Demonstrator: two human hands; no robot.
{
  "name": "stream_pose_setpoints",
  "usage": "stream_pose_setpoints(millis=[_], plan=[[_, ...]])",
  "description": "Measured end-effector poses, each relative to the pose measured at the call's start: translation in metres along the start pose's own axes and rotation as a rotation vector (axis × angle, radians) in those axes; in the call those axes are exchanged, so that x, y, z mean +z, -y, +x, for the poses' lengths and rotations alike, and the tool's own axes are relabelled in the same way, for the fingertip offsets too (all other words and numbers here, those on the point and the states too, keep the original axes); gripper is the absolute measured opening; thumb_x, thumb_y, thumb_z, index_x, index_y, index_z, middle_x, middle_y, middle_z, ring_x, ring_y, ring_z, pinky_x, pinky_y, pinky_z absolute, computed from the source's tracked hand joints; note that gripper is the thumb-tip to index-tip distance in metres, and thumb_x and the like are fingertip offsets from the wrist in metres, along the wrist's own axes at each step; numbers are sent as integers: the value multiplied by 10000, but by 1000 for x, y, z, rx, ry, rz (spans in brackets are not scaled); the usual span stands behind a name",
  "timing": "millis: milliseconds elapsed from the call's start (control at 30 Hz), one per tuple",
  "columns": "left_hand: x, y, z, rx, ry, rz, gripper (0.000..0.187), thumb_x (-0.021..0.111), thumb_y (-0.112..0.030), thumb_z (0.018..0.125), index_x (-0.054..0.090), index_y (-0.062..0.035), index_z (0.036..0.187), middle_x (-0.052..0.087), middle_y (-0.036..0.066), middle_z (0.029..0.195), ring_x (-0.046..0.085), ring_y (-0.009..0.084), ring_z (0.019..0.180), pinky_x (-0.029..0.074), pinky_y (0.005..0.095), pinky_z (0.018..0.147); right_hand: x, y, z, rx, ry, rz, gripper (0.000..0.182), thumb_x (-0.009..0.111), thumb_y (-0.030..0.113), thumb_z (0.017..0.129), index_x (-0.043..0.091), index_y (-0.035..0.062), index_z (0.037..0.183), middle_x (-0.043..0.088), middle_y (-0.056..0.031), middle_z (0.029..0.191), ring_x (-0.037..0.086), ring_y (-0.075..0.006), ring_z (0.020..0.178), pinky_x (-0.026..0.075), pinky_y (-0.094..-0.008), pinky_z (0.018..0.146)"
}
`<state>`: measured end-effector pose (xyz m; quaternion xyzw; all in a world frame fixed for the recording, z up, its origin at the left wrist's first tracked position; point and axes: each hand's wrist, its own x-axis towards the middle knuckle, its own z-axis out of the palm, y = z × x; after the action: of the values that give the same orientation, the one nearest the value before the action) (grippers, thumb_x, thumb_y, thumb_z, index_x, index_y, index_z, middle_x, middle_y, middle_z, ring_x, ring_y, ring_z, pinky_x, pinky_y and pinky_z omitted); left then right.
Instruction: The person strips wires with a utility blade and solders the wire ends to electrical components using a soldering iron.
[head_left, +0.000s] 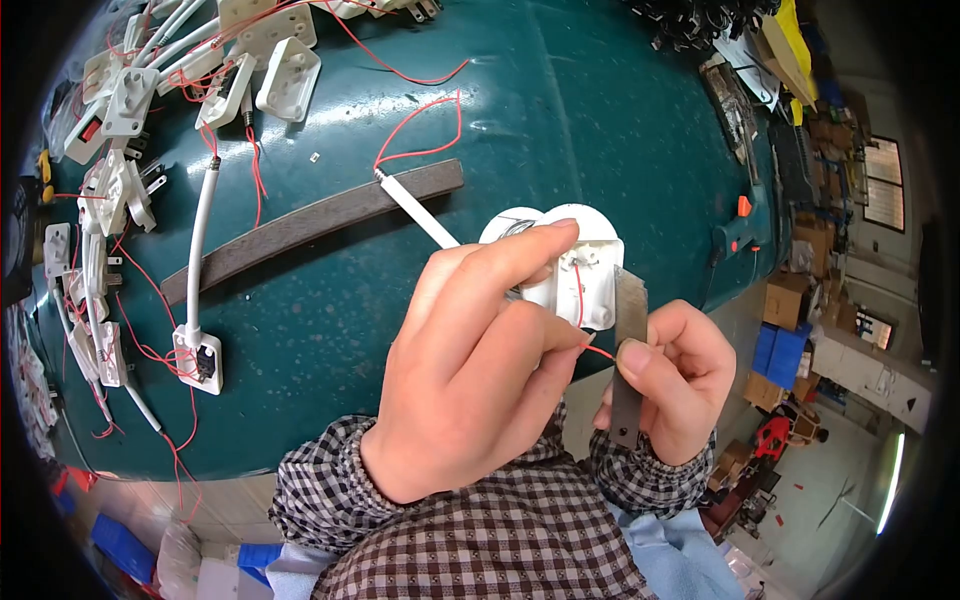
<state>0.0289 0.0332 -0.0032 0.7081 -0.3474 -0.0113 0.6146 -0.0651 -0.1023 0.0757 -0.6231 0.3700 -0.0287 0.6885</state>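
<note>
My left hand point(470, 360) is closed around a white plastic housing point(598, 285), with metal contacts visible inside it. Its thumb and fingertips also pinch a thin red wire point(580, 295) that comes out of the housing. A white cable point(420, 213) with red wire ends runs out behind this hand. In my right hand point(683, 375) is a flat metal blade point(627, 400), held upright beside the housing. The right thumb presses the free end of the red wire against the blade. Part of the housing is hidden by my left fingers.
A curved dark strip point(320, 225) lies on the green table cover point(400, 110). Left of it is another wired white housing point(212, 385) with a cable. More white parts, plugs and red wires pile up at the far left. A dark bundle point(695, 22) sits at the back.
</note>
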Motion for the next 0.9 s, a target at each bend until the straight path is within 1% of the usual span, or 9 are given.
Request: stream_pose_setpoints(millis=[433,533,600,667,700,733,800,867,900], plan=[[0,-1,0,1,7,4,249,769,41,611,635,-43,804,604,198,1253,589,246,902,471,335,786,1,-3,9,1,47,-70,72,618,6,904,579,-40,864,656,-81,748,620,-76,619,514,-218,503],[0,-1,0,5,6,9,249,769,43,612,633,-41,803,606,199,1249,590,250,903,472,336,787,1,0,7,16,28,-72,65,631,-9,887,579,-39,862,648,-78,719,612,-80,577,504,-217,475],[0,-1,0,7,2,-1,250,769,42,612,632,-41,803,608,201,1244,591,252,904,473,339,789,-2,4,2,-2,-22,-52,83,638,9,877,571,-33,854,629,-71,665,598,-93,515,486,-220,441],[0,-1,0,8,-4,-7,250,770,41,612,631,-40,803,609,202,1241,592,254,904,474,341,792,-14,-2,9,-238,-71,56,104,635,44,880,561,-21,847,608,-61,618,582,-108,465,471,-224,416],[-1,-1,1,9,4,-4,250,770,40,612,630,-37,803,606,206,1244,591,259,910,476,346,798,-21,0,18,-218,-139,-58,121,612,72,895,547,-10,834,601,-59,611,574,-116,454,474,-236,418],[-1,-2,1,14,13,-1,249,771,39,613,629,-34,804,602,210,1247,591,264,917,477,351,804,-26,1,29,-213,-139,-145,119,622,89,911,574,-16,880,607,-46,629,583,-105,487,479,-226,475],[-3,-4,3,8,31,5,244,767,46,625,633,-30,813,598,214,1252,591,267,926,481,346,795,-35,-14,60,-261,-199,-323,189,657,139,920,633,-36,987,629,-53,745,607,-92,607,476,-209,555],[-3,-7,4,8,46,14,238,763,53,637,636,-26,823,593,219,1257,590,269,934,486,340,787,-51,-36,83,-491,-289,-679,273,689,179,912,667,-22,1094,628,-52,874,610,-86,734,470,-195,619],[-2,-7,3,-9,25,1,231,756,61,655,640,-24,836,593,214,1246,589,272,945,489,329,762,-53,-26,79,-532,-292,-774,305,708,190,899,674,-21,1117,615,-56,952,604,-93,782,483,-210,640]])
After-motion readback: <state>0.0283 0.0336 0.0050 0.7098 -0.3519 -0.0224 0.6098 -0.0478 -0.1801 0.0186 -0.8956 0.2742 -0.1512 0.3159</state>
